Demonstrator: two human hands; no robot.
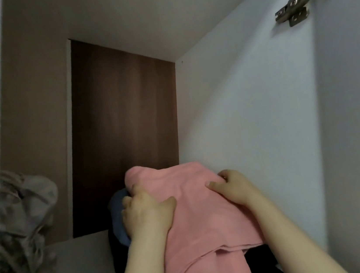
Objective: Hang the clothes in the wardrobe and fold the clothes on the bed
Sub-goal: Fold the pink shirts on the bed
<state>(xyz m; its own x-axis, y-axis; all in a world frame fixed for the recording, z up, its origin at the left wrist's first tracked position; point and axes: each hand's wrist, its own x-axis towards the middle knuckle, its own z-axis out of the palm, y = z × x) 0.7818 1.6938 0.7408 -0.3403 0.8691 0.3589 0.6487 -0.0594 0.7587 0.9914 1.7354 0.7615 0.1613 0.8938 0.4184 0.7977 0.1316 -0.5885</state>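
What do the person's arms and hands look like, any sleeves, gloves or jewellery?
Both forearms are bare up to the frame's bottom edge, no sleeve showing. The left hand and right hand wear no gloves; no watch or bracelet shows at either wrist.

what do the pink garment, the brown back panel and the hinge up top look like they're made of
Pink garment: soft matte fabric, maybe fleece or knit; it creases and drapes where the left hand and right hand grip it. Brown back panel: wood-look board, probably laminate; straight grain streaks, dull sheen. Hinge: bright metal, likely steel; silvery glints and screw heads.
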